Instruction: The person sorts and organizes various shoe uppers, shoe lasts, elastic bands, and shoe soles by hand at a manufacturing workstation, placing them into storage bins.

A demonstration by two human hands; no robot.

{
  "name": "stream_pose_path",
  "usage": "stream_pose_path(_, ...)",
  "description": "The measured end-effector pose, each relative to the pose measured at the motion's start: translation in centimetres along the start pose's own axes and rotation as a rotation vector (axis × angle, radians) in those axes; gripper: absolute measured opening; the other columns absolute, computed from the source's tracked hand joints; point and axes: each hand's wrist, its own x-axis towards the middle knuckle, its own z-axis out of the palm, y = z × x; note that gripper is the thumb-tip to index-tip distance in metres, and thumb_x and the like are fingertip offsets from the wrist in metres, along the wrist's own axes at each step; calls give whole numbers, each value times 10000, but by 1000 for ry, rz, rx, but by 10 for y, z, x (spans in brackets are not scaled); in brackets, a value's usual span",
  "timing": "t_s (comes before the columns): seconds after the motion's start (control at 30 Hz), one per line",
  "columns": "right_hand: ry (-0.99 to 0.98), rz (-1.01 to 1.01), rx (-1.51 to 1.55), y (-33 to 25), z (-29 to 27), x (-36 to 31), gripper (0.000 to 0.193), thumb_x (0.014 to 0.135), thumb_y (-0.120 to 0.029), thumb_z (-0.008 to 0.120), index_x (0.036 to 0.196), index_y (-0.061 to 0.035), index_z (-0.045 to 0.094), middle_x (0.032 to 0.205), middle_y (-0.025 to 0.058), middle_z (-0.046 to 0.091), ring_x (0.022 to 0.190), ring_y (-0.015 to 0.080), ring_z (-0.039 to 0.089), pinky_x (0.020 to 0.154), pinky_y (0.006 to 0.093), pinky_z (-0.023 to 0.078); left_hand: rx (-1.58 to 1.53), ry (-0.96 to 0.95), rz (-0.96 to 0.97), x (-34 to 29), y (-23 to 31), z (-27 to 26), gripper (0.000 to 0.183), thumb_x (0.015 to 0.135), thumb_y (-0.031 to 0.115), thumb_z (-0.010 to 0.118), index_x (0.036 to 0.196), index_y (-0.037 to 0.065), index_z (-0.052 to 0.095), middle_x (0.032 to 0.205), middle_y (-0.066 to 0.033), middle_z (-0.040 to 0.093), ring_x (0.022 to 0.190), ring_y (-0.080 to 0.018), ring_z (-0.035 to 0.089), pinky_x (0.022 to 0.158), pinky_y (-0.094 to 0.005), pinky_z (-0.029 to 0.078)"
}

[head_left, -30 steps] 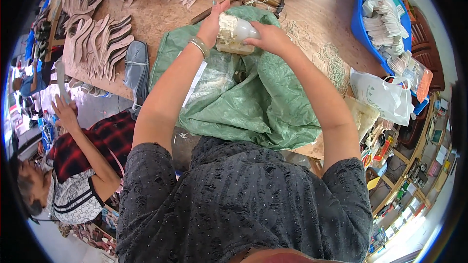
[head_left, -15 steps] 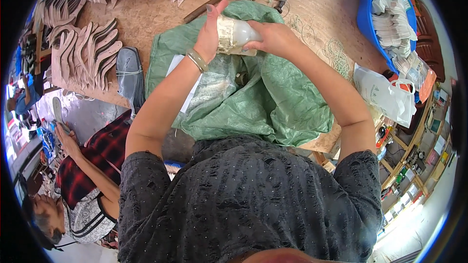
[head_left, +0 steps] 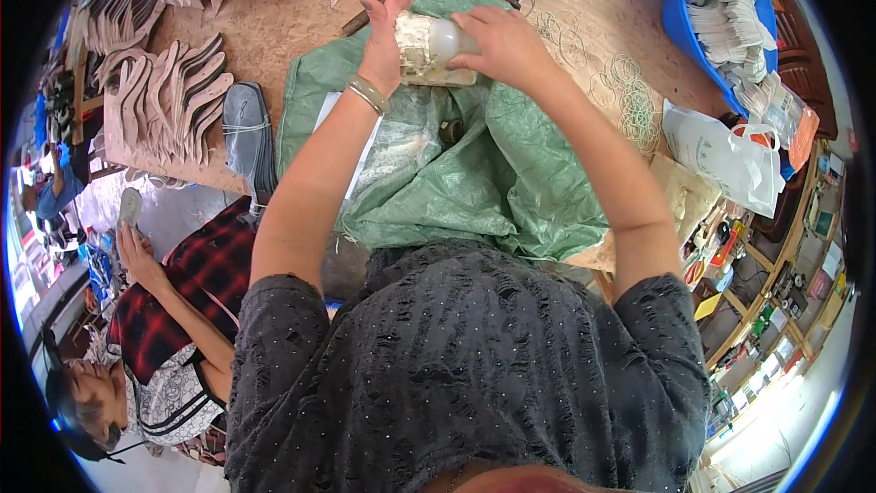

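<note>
Both hands stayed clamped on pale plastic-wrapped bundle (head_left: 429, 47): left hand (head_left: 383, 41) one end, right hand (head_left: 497, 46) other. Bundle lifted slightly off green woven sack (head_left: 511, 173) on wooden counter (head_left: 274, 36), looked mid-wrap.

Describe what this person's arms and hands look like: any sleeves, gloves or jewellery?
Both forearms are bare, with no gloves. The left hand has a pale, greenish bangle round its wrist; the right hand shows no jewellery that I can make out. The sleeves are short, ending above the elbows, part of a dark grey top with a rough, distressed texture dotted with tiny sparkles.
</note>
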Motion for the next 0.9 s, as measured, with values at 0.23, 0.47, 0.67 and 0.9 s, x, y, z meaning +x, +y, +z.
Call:
stream_pose_path(0.23, -112, 384, 480, -39, 31, -83, 642, 709, -315, 763, 1226, -22, 520, 1227, 147, 547, 1172, 320, 491, 929, 421, 438, -137, 111, 113, -12, -2, -7, 1072, 710, 873, 188, 1493, 148, 79, 1534, -135, 147, 1390, -311, 194, 1116, -420, 220)
stream_pose_path(0.47, -20, 375, 234, -9, 77, -53, 1065, 601, -414, 821, 1420, -26, 262, 1502, 198, 174, 1384, 358, 191, 1126, 390, 235, -576, 209, 36, -29, -12, -34, 1091, 688, 885, 255, 1492, 164, 104, 1550, -90, 109, 1404, -285, 169, 1129, -441, 154)
stream_pose_path(0.67, -151, 165, 96, -7, 75, -19, 1084, 541, -399, 839, 1428, -111, 287, 1523, 160, 128, 1405, 348, 116, 1140, 409, 205, 206, 284, 42, -54, -65, -109, 755, 901, 603, 320, 1481, 147, 160, 1546, -103, 124, 1420, -286, 117, 1120, -517, 86)
stream_pose_path(0.9, -119, 151, 19, 6, 88, -27, 958, 539, -434, 806, 1363, -145, 411, 1473, 155, 251, 1328, 408, 247, 1105, 427, 266, 1626, 47, -229, -59, -80, -110, 588, 922, 319, 443, 1462, 207, 242, 1535, -94, 173, 1409, -304, 161, 1096, -572, 167)
